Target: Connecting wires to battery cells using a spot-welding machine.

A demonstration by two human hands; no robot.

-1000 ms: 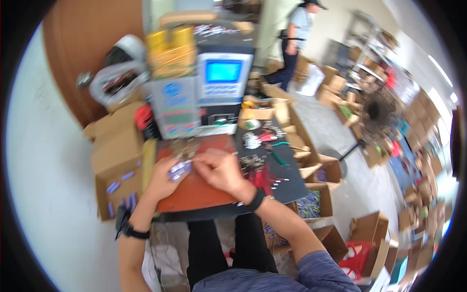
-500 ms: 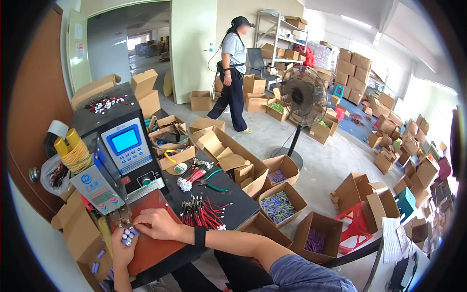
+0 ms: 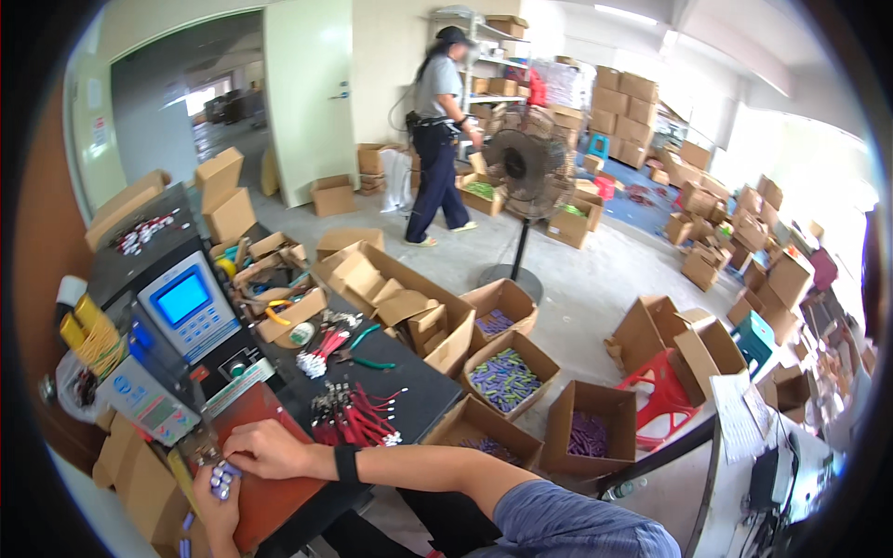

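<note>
My left hand point(image 3: 216, 510) is closed around several small purple cylindrical battery cells point(image 3: 221, 480), their light ends facing up. Just beside them my right hand point(image 3: 270, 450) has its thumb and fingers pinched together, over an orange-red mat point(image 3: 279, 502); what they pinch is too small to make out. Both hands are close under the grey head point(image 3: 149, 402) of a bench machine point(image 3: 191, 307) with a blue screen. On the black table to the right lie red-and-black wire leads point(image 3: 353, 417), another bundle of leads point(image 3: 326, 352) and green-handled pliers point(image 3: 372, 361).
Cardboard boxes of purple and green cells point(image 3: 505, 379) stand right of the table, beside a red plastic stool point(image 3: 659, 395). A carton point(image 3: 126, 465) is at the left below the machine. Farther back are a standing fan point(image 3: 519, 163) and a walking person point(image 3: 437, 139).
The view has swung right, so the table and hands appear farther left. My hands keep the same hold beside the machine. The person in the back has stepped on, a forearm now raised.
</note>
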